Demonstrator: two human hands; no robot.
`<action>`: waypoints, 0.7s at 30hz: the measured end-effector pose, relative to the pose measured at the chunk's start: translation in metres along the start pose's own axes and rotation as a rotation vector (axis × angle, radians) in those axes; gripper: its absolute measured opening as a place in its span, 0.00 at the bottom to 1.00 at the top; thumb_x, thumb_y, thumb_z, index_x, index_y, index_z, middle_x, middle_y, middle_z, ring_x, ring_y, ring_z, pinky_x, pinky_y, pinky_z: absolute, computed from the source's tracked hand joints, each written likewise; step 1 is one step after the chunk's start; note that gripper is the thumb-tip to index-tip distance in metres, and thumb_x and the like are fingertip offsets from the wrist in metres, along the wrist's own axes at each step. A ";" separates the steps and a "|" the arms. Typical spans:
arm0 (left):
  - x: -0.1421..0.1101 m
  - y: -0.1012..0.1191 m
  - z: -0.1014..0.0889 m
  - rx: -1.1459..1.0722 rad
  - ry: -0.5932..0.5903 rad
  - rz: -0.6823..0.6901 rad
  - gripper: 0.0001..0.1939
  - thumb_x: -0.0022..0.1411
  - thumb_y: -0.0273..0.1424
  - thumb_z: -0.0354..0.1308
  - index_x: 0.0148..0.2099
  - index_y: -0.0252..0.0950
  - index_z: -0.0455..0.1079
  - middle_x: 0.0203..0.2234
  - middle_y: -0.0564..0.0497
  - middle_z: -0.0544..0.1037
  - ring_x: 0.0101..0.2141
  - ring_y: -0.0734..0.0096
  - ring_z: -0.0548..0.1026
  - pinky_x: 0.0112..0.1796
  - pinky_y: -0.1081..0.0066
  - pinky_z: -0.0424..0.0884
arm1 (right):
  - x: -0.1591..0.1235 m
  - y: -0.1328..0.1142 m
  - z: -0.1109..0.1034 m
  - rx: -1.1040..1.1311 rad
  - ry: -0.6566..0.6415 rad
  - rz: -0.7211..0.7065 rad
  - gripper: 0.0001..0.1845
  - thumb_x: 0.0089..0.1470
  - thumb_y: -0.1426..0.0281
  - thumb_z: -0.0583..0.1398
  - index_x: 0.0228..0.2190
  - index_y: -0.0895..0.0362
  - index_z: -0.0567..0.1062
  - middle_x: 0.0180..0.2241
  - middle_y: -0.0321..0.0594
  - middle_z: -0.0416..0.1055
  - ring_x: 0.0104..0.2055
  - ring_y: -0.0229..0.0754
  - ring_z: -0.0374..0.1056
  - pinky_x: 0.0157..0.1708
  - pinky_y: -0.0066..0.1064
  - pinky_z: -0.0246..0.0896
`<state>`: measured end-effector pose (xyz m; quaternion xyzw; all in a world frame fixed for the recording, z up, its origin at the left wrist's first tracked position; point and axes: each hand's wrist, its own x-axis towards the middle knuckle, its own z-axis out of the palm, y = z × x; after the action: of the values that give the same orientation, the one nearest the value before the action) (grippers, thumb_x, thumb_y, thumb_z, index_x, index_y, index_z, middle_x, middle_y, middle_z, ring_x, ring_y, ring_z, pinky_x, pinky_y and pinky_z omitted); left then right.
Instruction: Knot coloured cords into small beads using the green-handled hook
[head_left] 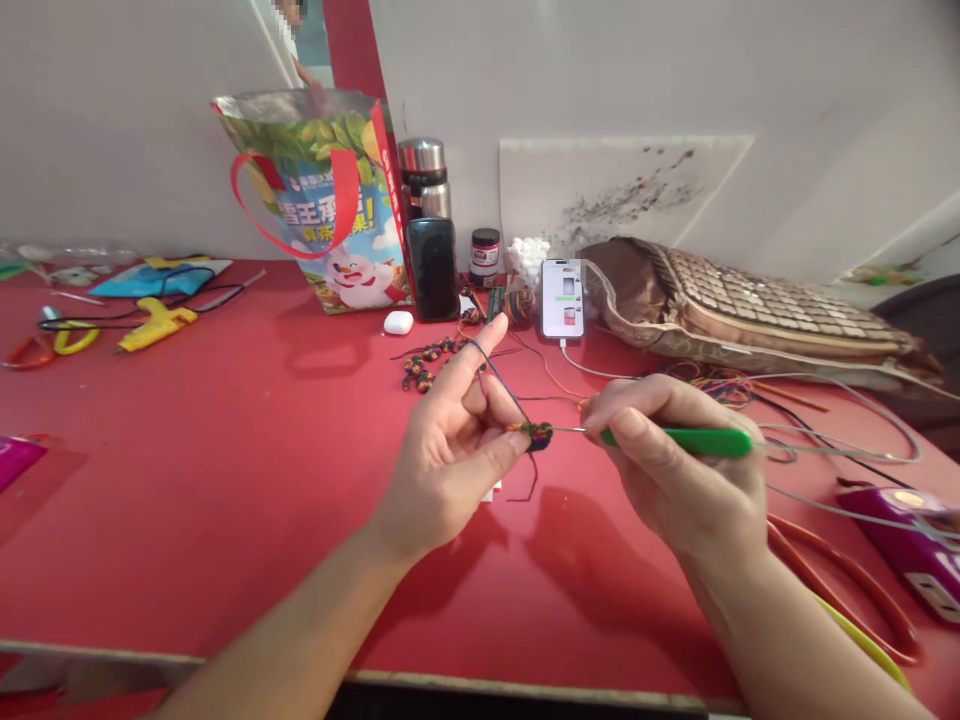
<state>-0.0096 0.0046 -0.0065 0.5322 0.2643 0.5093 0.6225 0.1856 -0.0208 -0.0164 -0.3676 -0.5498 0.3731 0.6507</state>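
Note:
Between thumb and fingers, my left hand pinches a small multicoloured crochet piece. Its index finger points up, with a dark strand of yarn running from it down to the piece. A loose yarn tail hangs below. My right hand grips a crochet hook by its green handle, the metal shaft pointing left. The hook's tip meets the crochet piece; whether it sits inside a stitch is too small to tell. Behind my left hand lies a curled multicoloured crocheted strip, with a yarn ball farther back.
A printed bag, steel flask, black phone and lit phone stand at the back. A yellow glue gun lies left. To the right are a brown bag, cables, orange-handled scissors and a purple power strip.

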 end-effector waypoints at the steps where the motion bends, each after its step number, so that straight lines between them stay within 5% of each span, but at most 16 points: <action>1: 0.000 -0.001 -0.001 -0.017 -0.003 -0.003 0.37 0.66 0.28 0.71 0.74 0.51 0.68 0.29 0.55 0.73 0.28 0.75 0.67 0.29 0.74 0.67 | 0.002 -0.001 0.001 0.050 0.009 0.033 0.13 0.60 0.59 0.73 0.29 0.53 0.84 0.22 0.37 0.71 0.25 0.38 0.63 0.24 0.32 0.54; 9: 0.002 -0.005 -0.003 -0.127 -0.027 -0.051 0.39 0.64 0.27 0.73 0.74 0.50 0.68 0.29 0.56 0.74 0.30 0.77 0.69 0.31 0.75 0.67 | 0.011 -0.005 0.009 0.270 0.018 0.188 0.17 0.50 0.58 0.78 0.23 0.56 0.85 0.21 0.38 0.73 0.22 0.35 0.62 0.23 0.30 0.56; 14: 0.001 -0.005 -0.002 -0.169 -0.027 -0.075 0.40 0.63 0.27 0.74 0.74 0.47 0.68 0.30 0.56 0.75 0.31 0.78 0.71 0.33 0.77 0.68 | 0.010 -0.001 0.012 0.357 -0.006 0.213 0.15 0.52 0.60 0.77 0.25 0.57 0.85 0.20 0.34 0.71 0.20 0.31 0.59 0.24 0.28 0.58; 21: 0.004 -0.013 0.007 -0.269 0.041 -0.122 0.37 0.56 0.29 0.78 0.67 0.44 0.75 0.29 0.57 0.75 0.32 0.75 0.74 0.41 0.73 0.73 | 0.003 0.000 0.023 0.327 0.005 0.182 0.12 0.56 0.59 0.75 0.30 0.53 0.86 0.26 0.36 0.75 0.24 0.34 0.67 0.24 0.27 0.61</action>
<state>0.0022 0.0062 -0.0156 0.4164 0.2383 0.5121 0.7125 0.1636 -0.0167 -0.0127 -0.3060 -0.4446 0.5138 0.6669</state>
